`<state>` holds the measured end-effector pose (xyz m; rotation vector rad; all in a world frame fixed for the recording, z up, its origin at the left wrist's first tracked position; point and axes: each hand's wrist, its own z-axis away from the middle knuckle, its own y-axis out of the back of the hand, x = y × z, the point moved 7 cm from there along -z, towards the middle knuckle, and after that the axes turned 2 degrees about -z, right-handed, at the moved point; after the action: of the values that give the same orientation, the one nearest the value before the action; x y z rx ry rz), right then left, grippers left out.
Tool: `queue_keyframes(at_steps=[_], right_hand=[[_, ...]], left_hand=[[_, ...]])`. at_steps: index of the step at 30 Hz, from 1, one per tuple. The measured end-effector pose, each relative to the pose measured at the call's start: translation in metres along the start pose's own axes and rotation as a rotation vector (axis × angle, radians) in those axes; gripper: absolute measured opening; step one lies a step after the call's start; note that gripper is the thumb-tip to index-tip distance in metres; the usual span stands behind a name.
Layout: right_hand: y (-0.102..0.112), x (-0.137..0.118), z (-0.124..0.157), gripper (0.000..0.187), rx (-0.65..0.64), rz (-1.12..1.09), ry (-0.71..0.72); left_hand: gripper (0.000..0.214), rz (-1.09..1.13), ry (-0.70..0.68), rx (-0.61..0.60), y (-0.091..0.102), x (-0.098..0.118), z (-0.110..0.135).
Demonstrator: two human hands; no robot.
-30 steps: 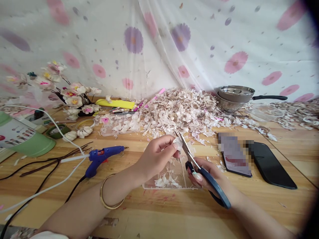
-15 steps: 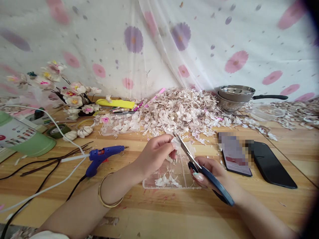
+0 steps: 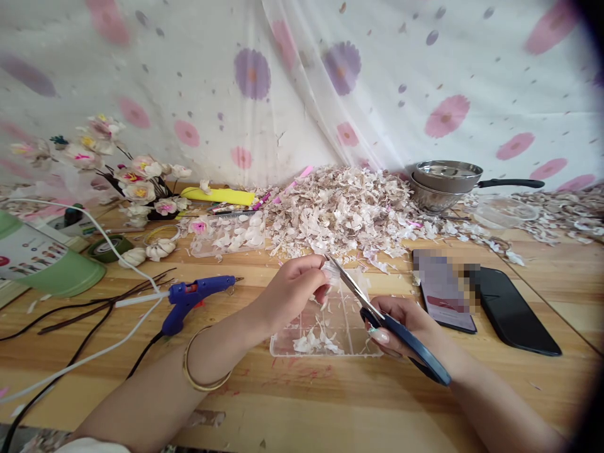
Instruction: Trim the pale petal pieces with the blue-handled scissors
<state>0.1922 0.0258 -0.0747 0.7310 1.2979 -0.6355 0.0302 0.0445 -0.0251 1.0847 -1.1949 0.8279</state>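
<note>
My left hand [image 3: 290, 290] pinches a small white petal piece [image 3: 331, 272] above a clear plastic tray [image 3: 352, 349] on the wooden table. My right hand [image 3: 401, 324] grips blue-handled scissors [image 3: 401, 336], whose blades [image 3: 346, 280] point up and left and meet the petal. White trimmings [image 3: 311, 343] lie in the tray. A gold bangle [image 3: 201, 368] circles my left wrist.
A large heap of pale petals [image 3: 344, 207] spreads behind the tray. A blue glue gun [image 3: 189, 301] with white cord lies left, by dark wires [image 3: 94, 308] and a green lid [image 3: 47, 270]. Two phones [image 3: 514, 308] lie right, steel pans [image 3: 446, 179] behind, artificial flowers [image 3: 136, 179] far left.
My right hand and the scissors have slid slightly right and down, the blades tilting flatter. My left hand with the petal has barely shifted left.
</note>
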Motion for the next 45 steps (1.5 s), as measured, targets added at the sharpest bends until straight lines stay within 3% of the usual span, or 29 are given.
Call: queue_keyframes(at_steps=[8,21,30,45], right_hand=[[0.004,-0.007,0.0,0.055,-0.023,0.057,-0.085],[0.011,-0.001,0.004,0.05,-0.074,0.064,-0.117],[0.02,0.006,0.007,0.044,-0.112,0.105,-0.174],[0.028,0.013,0.01,0.044,-0.128,0.15,-0.244]], left_hand=[[0.023,0.094,0.061,-0.038,-0.002,-0.002,-0.003],[0.022,0.214,0.092,-0.126,-0.006,-0.009,-0.004],[0.028,0.089,0.098,-0.232,-0.004,-0.02,-0.004],[0.026,0.132,0.184,-0.324,-0.009,-0.026,-0.006]])
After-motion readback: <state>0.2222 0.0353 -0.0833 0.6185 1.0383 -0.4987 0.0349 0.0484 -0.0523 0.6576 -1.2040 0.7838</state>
